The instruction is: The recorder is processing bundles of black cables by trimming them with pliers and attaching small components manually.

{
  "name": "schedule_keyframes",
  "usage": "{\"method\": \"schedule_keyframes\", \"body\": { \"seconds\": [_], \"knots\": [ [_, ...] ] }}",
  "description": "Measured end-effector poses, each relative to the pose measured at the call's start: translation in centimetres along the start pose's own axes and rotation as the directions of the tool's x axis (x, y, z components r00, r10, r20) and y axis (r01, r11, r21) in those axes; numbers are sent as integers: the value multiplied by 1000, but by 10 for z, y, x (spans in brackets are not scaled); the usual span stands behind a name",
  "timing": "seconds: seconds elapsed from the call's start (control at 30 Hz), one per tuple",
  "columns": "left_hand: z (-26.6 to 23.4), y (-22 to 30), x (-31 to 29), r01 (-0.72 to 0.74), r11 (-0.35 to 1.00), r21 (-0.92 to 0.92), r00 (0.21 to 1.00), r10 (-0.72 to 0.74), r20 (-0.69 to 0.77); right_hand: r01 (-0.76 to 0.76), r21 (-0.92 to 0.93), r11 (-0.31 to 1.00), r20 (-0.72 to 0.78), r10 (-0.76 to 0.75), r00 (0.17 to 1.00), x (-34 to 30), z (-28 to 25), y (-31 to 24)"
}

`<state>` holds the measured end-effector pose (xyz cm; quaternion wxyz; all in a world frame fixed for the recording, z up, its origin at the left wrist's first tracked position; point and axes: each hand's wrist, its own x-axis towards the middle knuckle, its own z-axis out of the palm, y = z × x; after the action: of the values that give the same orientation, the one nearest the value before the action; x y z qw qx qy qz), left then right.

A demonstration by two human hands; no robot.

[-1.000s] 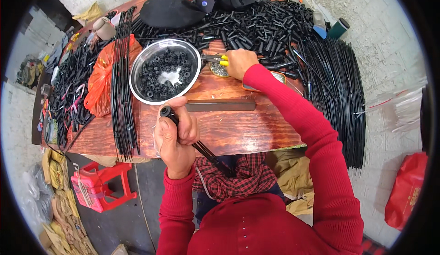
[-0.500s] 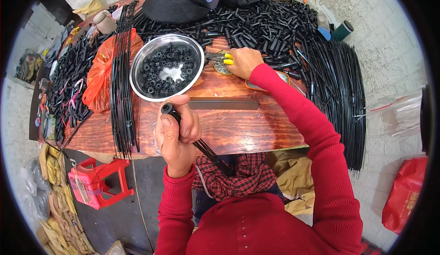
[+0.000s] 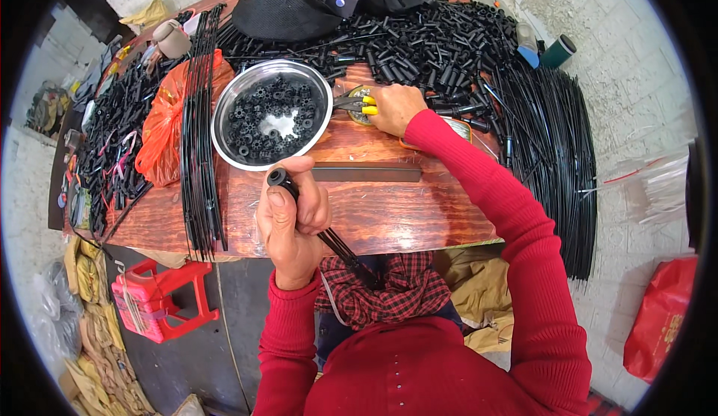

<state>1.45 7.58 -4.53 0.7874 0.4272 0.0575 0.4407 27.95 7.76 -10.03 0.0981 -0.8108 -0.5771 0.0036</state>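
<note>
Setting: worn reddish-brown wooden table (image 3: 389, 214) on a pale paved yard, seen from above the red-sleeved worker.
Left hand: left hand (image 3: 290, 225) at the near table edge, fist closed around a bundle of thin black rods (image 3: 345, 253) tipped with a round black plastic cap (image 3: 277, 177); it sits a touch lower and nearer the body than a second ago, grip unchanged.
Flat bar: long dark flat metal strip (image 3: 366, 173) just beyond that fist, unmoved.
Bowl: round shiny steel bowl (image 3: 271, 114) of small black ring-shaped caps, left of centre, unmoved.
Right hand: right hand (image 3: 395, 108) stretched past the bar, fingers curled onto yellow-handled pliers (image 3: 356, 104); it was already there a second ago, and whether it has a full grip, I cannot tell.
Meaning: my read is the capped bundle waits while the tool is fetched.
Far side: heap of short black plastic tubes (image 3: 426, 42) behind, curved sheaf of long black rods (image 3: 553, 139) to the right, orange plastic bag (image 3: 166, 120) to the left.
</note>
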Motion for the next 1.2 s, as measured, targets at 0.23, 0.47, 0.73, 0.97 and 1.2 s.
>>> {"method": "schedule_keyframes", "body": {
  "seconds": [0.23,0.47,0.73,0.97,1.2],
  "knots": [
    [-2,0,0,-3,1000,-30,998,5,61,87,18,996,-121,-84,989,-2,-4,9],
    [-3,-3,1,12,1000,-27,999,-10,52,226,-60,972,-126,-232,965,-2,-7,12],
    [4,0,0,-10,1000,-15,1000,10,16,382,-326,865,-211,-461,862,2,-4,27],
    [9,4,-7,-14,1000,-5,999,14,31,352,-335,874,-168,-423,890,-14,-29,38],
    [22,7,-14,-41,999,-34,997,43,58,31,53,998,-176,-21,984,-57,-45,45]
  ]
}}
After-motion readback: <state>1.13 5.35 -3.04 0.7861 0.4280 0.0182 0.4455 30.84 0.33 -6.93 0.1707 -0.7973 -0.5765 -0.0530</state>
